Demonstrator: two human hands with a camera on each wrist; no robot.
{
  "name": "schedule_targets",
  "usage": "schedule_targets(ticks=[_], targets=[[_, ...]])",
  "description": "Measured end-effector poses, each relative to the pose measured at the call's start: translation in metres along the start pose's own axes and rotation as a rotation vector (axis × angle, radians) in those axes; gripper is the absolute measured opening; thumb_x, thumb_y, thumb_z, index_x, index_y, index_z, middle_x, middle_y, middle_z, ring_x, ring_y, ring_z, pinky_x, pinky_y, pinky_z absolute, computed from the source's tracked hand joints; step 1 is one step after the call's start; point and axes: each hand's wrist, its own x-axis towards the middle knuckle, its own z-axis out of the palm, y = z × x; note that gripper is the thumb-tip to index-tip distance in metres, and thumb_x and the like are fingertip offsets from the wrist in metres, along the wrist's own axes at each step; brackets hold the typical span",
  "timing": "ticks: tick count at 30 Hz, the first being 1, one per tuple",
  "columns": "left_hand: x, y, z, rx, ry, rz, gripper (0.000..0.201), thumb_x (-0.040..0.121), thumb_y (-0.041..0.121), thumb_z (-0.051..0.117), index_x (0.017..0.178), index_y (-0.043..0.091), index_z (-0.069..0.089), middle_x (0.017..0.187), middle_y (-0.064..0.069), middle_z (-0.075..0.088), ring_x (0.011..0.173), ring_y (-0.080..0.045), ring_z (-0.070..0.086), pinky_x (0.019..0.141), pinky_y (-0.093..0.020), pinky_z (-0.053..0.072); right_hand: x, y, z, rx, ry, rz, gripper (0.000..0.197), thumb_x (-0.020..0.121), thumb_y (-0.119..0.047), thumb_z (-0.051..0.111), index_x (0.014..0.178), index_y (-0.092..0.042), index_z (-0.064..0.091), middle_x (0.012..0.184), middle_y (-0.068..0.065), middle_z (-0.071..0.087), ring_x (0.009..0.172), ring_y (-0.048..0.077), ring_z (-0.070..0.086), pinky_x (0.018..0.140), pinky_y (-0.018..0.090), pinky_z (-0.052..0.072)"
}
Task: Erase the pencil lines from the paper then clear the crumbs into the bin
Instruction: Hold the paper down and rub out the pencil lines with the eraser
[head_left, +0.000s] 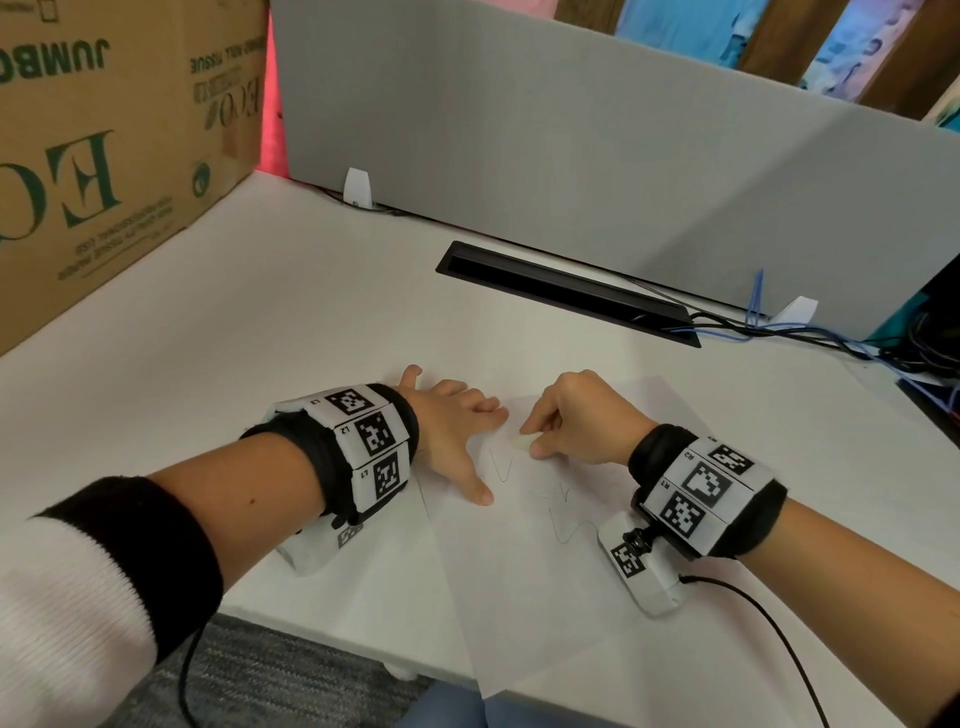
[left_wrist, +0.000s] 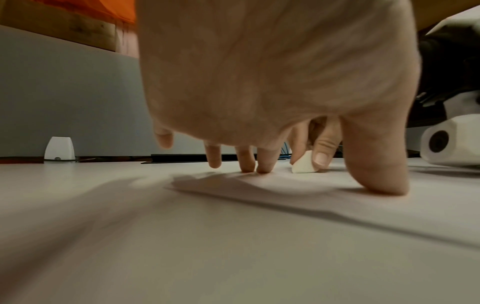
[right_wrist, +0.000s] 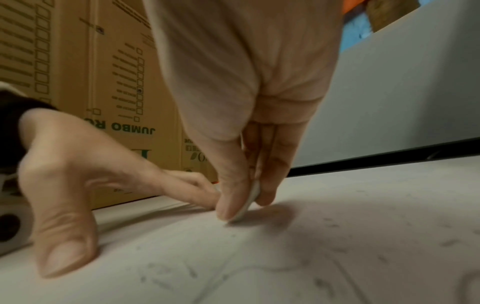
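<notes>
Right hand (head_left: 576, 415) pinches eraser (head_left: 521, 442) on paper (head_left: 524, 566)

Cardboard box (head_left: 104, 156) stands beside grey partition (head_left: 571, 156).

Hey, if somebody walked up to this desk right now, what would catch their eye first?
Most likely the two hands at the near middle of the desk: the right hand pinches a small white eraser against the sheet of paper, while the left hand presses spread fingers on the sheet's left edge. Squiggly pencil lines remain just below the eraser. A big cardboard box printed JUMBO fills the far left.
</notes>
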Motion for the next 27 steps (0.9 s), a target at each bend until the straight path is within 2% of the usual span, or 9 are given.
schedule_targets(ticks=[2, 5, 10, 12, 15, 21, 24, 25, 27], targets=[[0.0, 0.001, 0.0, 0.009, 0.001, -0.002, 0.097, 0.077, 0.068, 0.053, 0.147, 0.036, -0.007, 0.156, 0.016, -0.007, 0.144, -0.012, -0.014, 0.109, -0.056, -0.015, -0.004, -0.003, 0.001, 0.028, -0.036, -0.013, 0.024, 0.074, -0.011, 0.075, 0.098, -0.011, 0.074, 0.079, -0.001, 0.065, 0.061, -0.002, 0.049, 0.057, -0.002, 0.038], [-0.001, 0.001, 0.0, 0.022, -0.008, 0.0, 0.098, 0.078, 0.068, 0.052, 0.148, 0.034, -0.008, 0.156, 0.015, -0.008, 0.144, -0.014, -0.014, 0.11, -0.057, -0.012, -0.008, -0.008, 0.003, 0.025, -0.1, -0.053, 0.021, 0.074, -0.011, 0.075, 0.095, -0.011, 0.074, 0.079, -0.001, 0.067, 0.059, -0.004, 0.049, 0.057, -0.002, 0.038], [-0.002, 0.001, -0.002, 0.012, -0.018, 0.0, 0.101, 0.076, 0.07, 0.053, 0.147, 0.035, -0.01, 0.156, 0.016, -0.009, 0.143, -0.012, -0.016, 0.109, -0.056, -0.014, 0.007, -0.005, -0.003, -0.034, -0.018, -0.02, 0.02, 0.076, -0.009, 0.071, 0.096, -0.007, 0.074, 0.095, 0.006, 0.073, 0.071, 0.004, 0.052, 0.056, -0.002, 0.034], [-0.003, 0.002, -0.003, 0.016, -0.027, 0.003, 0.101, 0.076, 0.07, 0.053, 0.147, 0.034, -0.01, 0.156, 0.015, -0.009, 0.143, -0.013, -0.016, 0.109, -0.057, -0.014, 0.004, -0.006, -0.002, -0.034, -0.051, -0.032, 0.019, 0.077, -0.008, 0.069, 0.096, -0.007, 0.074, 0.095, 0.006, 0.073, 0.073, 0.006, 0.053, 0.06, -0.001, 0.034], [-0.003, 0.002, -0.003, 0.019, -0.026, 0.006, 0.101, 0.077, 0.069, 0.052, 0.148, 0.033, -0.01, 0.156, 0.014, -0.01, 0.143, -0.015, -0.017, 0.109, -0.058, -0.013, -0.007, -0.012, 0.004, -0.033, -0.122, -0.085, 0.018, 0.078, -0.007, 0.068, 0.094, -0.008, 0.074, 0.093, 0.003, 0.073, 0.067, 0.001, 0.051, 0.063, 0.001, 0.036], [-0.004, 0.002, -0.003, 0.014, -0.029, 0.005, 0.101, 0.077, 0.069, 0.053, 0.148, 0.033, -0.011, 0.156, 0.014, -0.011, 0.143, -0.014, -0.018, 0.109, -0.058, -0.014, 0.003, -0.007, -0.006, -0.065, -0.034, -0.039, 0.019, 0.081, -0.002, 0.06, 0.095, -0.004, 0.073, 0.095, 0.007, 0.073, 0.081, 0.01, 0.06, 0.071, 0.014, 0.041], [-0.003, 0.003, -0.003, 0.019, -0.026, 0.005, 0.101, 0.077, 0.069, 0.052, 0.148, 0.033, -0.01, 0.156, 0.014, -0.01, 0.143, -0.015, -0.018, 0.109, -0.058, -0.014, -0.008, -0.013, -0.001, -0.052, -0.097, -0.095, 0.02, 0.079, -0.001, 0.06, 0.092, -0.005, 0.075, 0.09, 0.005, 0.073, 0.071, 0.007, 0.058, 0.063, 0.009, 0.043], [-0.003, 0.002, -0.003, 0.018, -0.027, 0.006, 0.101, 0.077, 0.069, 0.052, 0.148, 0.033, -0.01, 0.156, 0.014, -0.011, 0.143, -0.015, -0.018, 0.109, -0.058, -0.014, -0.012, -0.015, 0.001, -0.047, -0.121, -0.117, 0.02, 0.079, -0.001, 0.059, 0.091, -0.005, 0.075, 0.088, 0.004, 0.073, 0.067, 0.005, 0.055, 0.063, 0.009, 0.043], [-0.003, 0.002, -0.003, 0.014, -0.028, 0.01, 0.101, 0.077, 0.069, 0.053, 0.148, 0.033, -0.01, 0.156, 0.014, -0.011, 0.143, -0.015, -0.018, 0.109, -0.058, -0.014, -0.013, -0.017, 0.003, -0.05, -0.127, -0.136, 0.021, 0.079, 0.0, 0.058, 0.091, -0.005, 0.075, 0.089, 0.005, 0.073, 0.07, 0.005, 0.054, 0.066, 0.011, 0.045]])
